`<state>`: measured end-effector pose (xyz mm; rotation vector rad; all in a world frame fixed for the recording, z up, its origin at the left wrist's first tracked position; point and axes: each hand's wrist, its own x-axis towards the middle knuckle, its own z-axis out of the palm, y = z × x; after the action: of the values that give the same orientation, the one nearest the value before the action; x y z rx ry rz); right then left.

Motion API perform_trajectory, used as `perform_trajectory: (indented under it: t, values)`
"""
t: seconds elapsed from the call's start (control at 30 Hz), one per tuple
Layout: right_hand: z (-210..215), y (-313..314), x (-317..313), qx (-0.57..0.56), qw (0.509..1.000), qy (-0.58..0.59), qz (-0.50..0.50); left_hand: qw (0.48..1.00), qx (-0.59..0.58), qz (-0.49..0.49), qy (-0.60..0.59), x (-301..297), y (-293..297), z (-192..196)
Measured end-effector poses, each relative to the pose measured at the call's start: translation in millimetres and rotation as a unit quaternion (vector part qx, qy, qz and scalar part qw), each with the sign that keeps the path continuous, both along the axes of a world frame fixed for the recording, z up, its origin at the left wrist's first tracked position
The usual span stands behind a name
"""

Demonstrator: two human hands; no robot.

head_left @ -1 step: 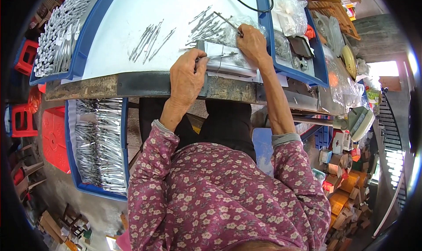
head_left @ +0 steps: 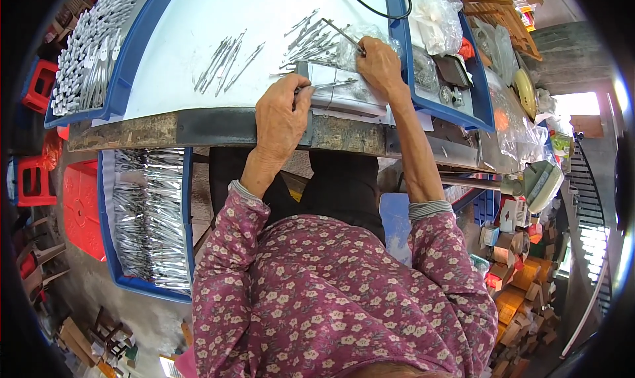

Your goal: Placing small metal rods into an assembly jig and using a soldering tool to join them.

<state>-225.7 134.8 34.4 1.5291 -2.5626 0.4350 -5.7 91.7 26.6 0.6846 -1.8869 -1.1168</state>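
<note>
My left hand (head_left: 283, 113) is closed at the near edge of the table, thumb and forefinger pinching a slender silvery metal piece (head_left: 336, 84). The piece's pointed end reaches right, over a pale metal block (head_left: 350, 104) that has a wire round it. To the right, my right hand (head_left: 380, 67) is wrapped round a thin dark rod-shaped tool (head_left: 342, 34), which slants up and left; its gripped end is hidden. Just beyond the block lies a pile of slim metal pieces (head_left: 311, 44). A smaller group of similar pieces (head_left: 221, 64) lies farther left on the white sheet (head_left: 198, 21).
Blue trays of metal parts stand at the far left (head_left: 122, 90) and below the table (head_left: 188, 212). On the right, another blue tray (head_left: 456, 118) holds plastic bags and small items. A lamp head (head_left: 542, 183) juts out beside the table, and a black cable (head_left: 370, 11) curves across the back.
</note>
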Motion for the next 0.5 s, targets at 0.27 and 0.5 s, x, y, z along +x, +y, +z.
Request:
perform_trajectory:
  t: [0.27,0.5]
  values:
    - [3.2,-2.4,1.6,0.049,0.999,0.018,-0.001,0.992,-0.118,0.034,0.004,0.3,-2.1,-7.2]
    - [1.8,0.1,3.6,0.002,1.000,0.013,-0.006,0.986,-0.166,0.033,0.003,1.2,-5.6,-11.2]
